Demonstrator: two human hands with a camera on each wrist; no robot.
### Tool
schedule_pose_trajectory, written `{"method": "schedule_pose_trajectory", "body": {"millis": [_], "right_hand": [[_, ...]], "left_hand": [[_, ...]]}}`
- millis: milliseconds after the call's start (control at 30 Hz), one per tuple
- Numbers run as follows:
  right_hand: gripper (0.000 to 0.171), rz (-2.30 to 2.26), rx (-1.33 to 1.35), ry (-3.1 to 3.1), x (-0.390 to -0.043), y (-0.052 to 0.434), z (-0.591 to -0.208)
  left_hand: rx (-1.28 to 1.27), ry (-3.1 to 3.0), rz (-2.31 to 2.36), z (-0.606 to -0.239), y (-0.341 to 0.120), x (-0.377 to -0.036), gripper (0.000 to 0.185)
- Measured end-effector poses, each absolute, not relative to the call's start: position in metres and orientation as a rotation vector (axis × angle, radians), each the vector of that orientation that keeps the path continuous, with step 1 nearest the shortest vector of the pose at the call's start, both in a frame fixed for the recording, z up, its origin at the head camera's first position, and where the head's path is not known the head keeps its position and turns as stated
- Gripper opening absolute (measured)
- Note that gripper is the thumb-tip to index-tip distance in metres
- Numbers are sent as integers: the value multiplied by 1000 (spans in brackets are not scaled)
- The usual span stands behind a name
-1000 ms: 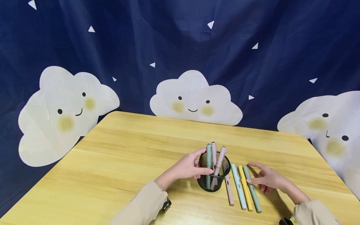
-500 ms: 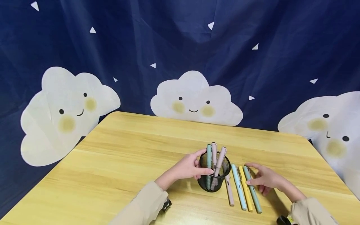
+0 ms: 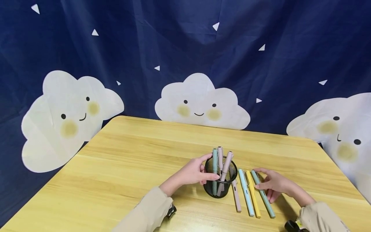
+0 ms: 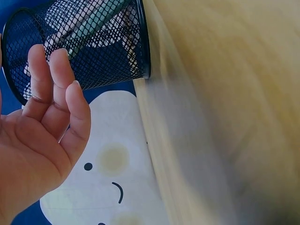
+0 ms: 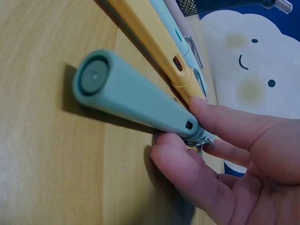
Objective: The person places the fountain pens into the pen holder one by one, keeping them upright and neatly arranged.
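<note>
A black mesh pen holder (image 3: 220, 187) (image 4: 93, 51) stands on the wooden table (image 3: 130, 154) with a green pen (image 3: 215, 159) and two pink pens (image 3: 227, 164) upright in it. My left hand (image 3: 207, 167) (image 4: 56, 93) holds the holder between thumb and fingers. To its right lie a pink pen (image 3: 236, 199), a light blue pen (image 3: 246, 195) (image 5: 180, 37) and a yellow pen (image 3: 253, 196) (image 5: 154, 44). My right hand (image 3: 258, 178) (image 5: 180, 129) pinches the green pen (image 3: 264, 196) (image 5: 136, 98) at the row's right; its near end is off the wood.
A dark blue cloth with white smiling clouds (image 3: 200, 103) hangs behind the table. The table's left and far edges are in view. Black wrist units sit at my left sleeve (image 3: 171, 211) and right sleeve (image 3: 292, 225).
My right hand has closed on the rightmost green pen, and the pen's near end has swung a little to the right. The left hand and the holder have stayed put.
</note>
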State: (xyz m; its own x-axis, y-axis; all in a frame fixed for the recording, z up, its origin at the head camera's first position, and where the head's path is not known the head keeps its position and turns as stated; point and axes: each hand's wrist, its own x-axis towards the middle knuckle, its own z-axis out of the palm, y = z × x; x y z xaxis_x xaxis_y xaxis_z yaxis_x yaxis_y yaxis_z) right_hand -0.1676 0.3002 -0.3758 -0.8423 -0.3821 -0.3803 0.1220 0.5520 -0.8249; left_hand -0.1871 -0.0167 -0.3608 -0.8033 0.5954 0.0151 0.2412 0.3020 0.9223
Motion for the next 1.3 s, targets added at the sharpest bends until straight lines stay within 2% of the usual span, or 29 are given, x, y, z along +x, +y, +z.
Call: {"method": "schedule_pose_trajectory", "body": {"millis": [1300], "right_hand": [[73,-1361,-189,2373,-168,297,-372]], "left_hand": [[758,2259,1507,-362,-16,-187,81]]}}
